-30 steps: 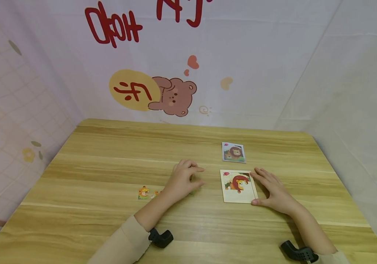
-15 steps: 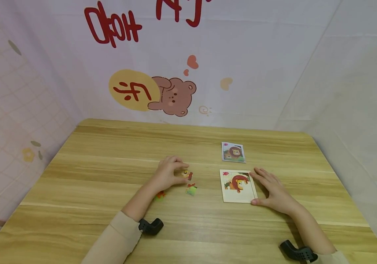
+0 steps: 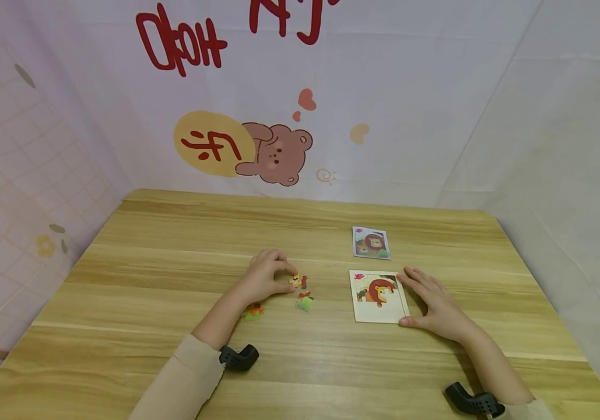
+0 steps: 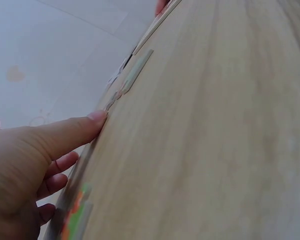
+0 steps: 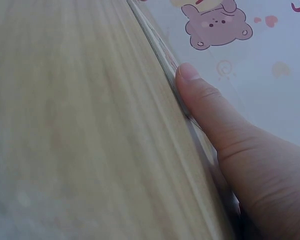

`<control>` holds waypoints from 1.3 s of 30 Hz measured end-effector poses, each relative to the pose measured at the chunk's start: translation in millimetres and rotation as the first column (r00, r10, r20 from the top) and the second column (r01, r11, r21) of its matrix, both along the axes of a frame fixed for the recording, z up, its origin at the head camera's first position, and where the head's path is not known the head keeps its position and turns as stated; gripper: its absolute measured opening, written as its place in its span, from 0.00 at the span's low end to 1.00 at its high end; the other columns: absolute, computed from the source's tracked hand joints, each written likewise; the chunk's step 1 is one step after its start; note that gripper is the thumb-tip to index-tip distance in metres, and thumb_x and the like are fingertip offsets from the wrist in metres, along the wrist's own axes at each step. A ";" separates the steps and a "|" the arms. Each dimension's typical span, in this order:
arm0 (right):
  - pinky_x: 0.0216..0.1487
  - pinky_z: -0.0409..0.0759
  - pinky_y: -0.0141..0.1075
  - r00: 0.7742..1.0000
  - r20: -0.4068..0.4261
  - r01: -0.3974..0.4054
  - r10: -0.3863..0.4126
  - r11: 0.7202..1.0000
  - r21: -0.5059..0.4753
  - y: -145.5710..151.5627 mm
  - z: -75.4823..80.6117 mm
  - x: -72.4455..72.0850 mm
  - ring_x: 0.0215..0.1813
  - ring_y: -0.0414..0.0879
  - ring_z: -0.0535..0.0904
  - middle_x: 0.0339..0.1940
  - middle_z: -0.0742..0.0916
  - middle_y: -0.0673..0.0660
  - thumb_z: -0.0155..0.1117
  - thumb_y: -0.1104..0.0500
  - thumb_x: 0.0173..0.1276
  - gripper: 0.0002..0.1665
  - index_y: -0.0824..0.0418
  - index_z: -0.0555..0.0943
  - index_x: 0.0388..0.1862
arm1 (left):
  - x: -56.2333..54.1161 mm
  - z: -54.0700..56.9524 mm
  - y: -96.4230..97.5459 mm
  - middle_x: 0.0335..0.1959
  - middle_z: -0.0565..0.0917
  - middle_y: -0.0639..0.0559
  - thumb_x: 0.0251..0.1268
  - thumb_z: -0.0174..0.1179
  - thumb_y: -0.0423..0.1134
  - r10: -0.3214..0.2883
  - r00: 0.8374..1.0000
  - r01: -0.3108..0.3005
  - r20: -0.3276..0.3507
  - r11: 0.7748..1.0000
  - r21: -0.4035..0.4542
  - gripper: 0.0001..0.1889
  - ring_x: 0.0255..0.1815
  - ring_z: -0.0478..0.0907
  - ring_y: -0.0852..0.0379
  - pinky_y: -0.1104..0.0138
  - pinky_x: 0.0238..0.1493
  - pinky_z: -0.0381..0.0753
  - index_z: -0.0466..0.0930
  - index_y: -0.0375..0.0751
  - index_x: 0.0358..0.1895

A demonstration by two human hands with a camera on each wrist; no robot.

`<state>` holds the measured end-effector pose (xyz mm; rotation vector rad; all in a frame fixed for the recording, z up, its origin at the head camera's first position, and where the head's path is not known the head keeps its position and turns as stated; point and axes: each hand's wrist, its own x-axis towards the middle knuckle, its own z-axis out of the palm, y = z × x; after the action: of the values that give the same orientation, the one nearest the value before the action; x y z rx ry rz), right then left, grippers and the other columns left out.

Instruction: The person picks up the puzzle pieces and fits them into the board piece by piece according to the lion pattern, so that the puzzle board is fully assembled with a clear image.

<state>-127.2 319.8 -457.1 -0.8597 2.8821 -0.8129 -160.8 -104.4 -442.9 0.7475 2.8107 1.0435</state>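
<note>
In the head view my left hand (image 3: 266, 277) is at the middle of the table. Its thumb and index finger pinch a small yellow, white and brown puzzle piece (image 3: 296, 281), low over the wood. Just below it lies a green and red piece (image 3: 304, 302). Another green and orange piece (image 3: 253, 312) shows beside my wrist, partly covered by the arm. My right hand (image 3: 436, 303) rests along the right edge of a square puzzle board (image 3: 378, 312), thumb at the lower corner. The board bears a partly assembled lion picture. The right wrist view shows the thumb (image 5: 205, 97) against the board's edge.
Beyond the board lies a small lion picture card (image 3: 371, 243). The wooden table (image 3: 300, 367) meets a white cloth backdrop (image 3: 410, 70) printed with a bear and red characters. Black wrist mounts (image 3: 239, 357) sit on both forearms.
My left hand has drawn back to the left, uncovering the green and red piece, and now pinches the yellow, white and brown one. My right hand and the board stay in place.
</note>
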 end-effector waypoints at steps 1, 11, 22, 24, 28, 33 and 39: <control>0.71 0.37 0.51 1.000 0.002 0.001 -0.001 1.000 0.000 -0.1 0.2 0.1 0.74 0.64 0.47 0.74 0.60 0.65 0.75 0.41 0.51 0.56 0.57 0.61 0.74 | 0.2 0.2 0.2 0.40 0.71 0.60 0.51 0.73 0.47 0.001 1.000 -0.001 0.001 1.000 0.002 0.16 0.48 0.64 0.55 0.56 0.50 0.59 0.86 0.50 0.44; 0.71 0.37 0.49 1.000 0.011 0.013 -0.014 1.000 0.013 0.5 0.0 -1.2 0.74 0.63 0.47 0.75 0.60 0.63 0.76 0.40 0.49 0.57 0.56 0.61 0.74 | 0.8 0.9 0.6 0.40 0.72 0.60 0.51 0.73 0.46 -0.018 1.000 0.018 0.005 1.000 0.022 0.14 0.48 0.64 0.55 0.55 0.51 0.60 0.86 0.49 0.41; 0.70 0.37 0.52 1.000 0.019 0.012 -0.012 1.000 0.007 1.1 -1.2 -1.4 0.74 0.64 0.47 0.75 0.60 0.63 0.76 0.41 0.49 0.57 0.56 0.61 0.74 | 2.5 3.2 11.4 0.39 0.76 0.57 0.49 0.74 0.44 -0.020 0.999 0.028 -0.049 0.986 0.164 0.14 0.46 0.66 0.56 0.55 0.52 0.62 0.85 0.48 0.40; 0.71 0.37 0.51 1.000 0.020 0.011 -0.011 1.000 0.007 1.3 -1.3 -1.2 0.74 0.64 0.47 0.75 0.60 0.64 0.76 0.41 0.49 0.57 0.56 0.61 0.74 | 4.0 3.7 16.2 0.39 0.77 0.57 0.49 0.75 0.43 -0.022 0.998 0.033 -0.059 0.981 0.192 0.14 0.47 0.66 0.56 0.55 0.53 0.63 0.85 0.49 0.40; 0.71 0.36 0.49 1.000 0.019 0.009 -0.009 1.000 0.005 1.5 -1.4 -0.9 0.74 0.64 0.47 0.75 0.60 0.64 0.76 0.41 0.49 0.57 0.56 0.61 0.74 | 8.0 5.5 28.0 0.39 0.78 0.56 0.49 0.75 0.42 -0.032 0.997 0.048 -0.069 0.971 0.233 0.14 0.50 0.66 0.57 0.54 0.55 0.61 0.85 0.49 0.40; 0.71 0.37 0.49 1.000 0.015 0.009 -0.009 1.000 0.006 0.9 -0.8 -1.1 0.74 0.64 0.47 0.75 0.60 0.64 0.76 0.41 0.49 0.57 0.56 0.61 0.74 | 12.6 7.9 45.4 0.38 0.79 0.58 0.48 0.75 0.42 -0.032 0.995 0.053 -0.091 0.970 0.236 0.13 0.49 0.68 0.58 0.55 0.55 0.62 0.85 0.49 0.39; 0.70 0.38 0.53 1.000 0.006 0.002 -0.002 1.000 -0.005 0.2 -0.5 -1.5 0.74 0.65 0.48 0.74 0.60 0.65 0.76 0.42 0.50 0.56 0.58 0.62 0.74 | 17.2 10.8 66.9 0.39 0.79 0.61 0.49 0.74 0.45 -0.034 0.992 0.059 -0.118 0.976 0.211 0.14 0.48 0.69 0.60 0.58 0.54 0.64 0.86 0.50 0.40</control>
<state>-128.8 320.0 -457.6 -0.8538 2.8771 -0.8214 -143.6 -37.4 -432.0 0.9158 2.7866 1.3535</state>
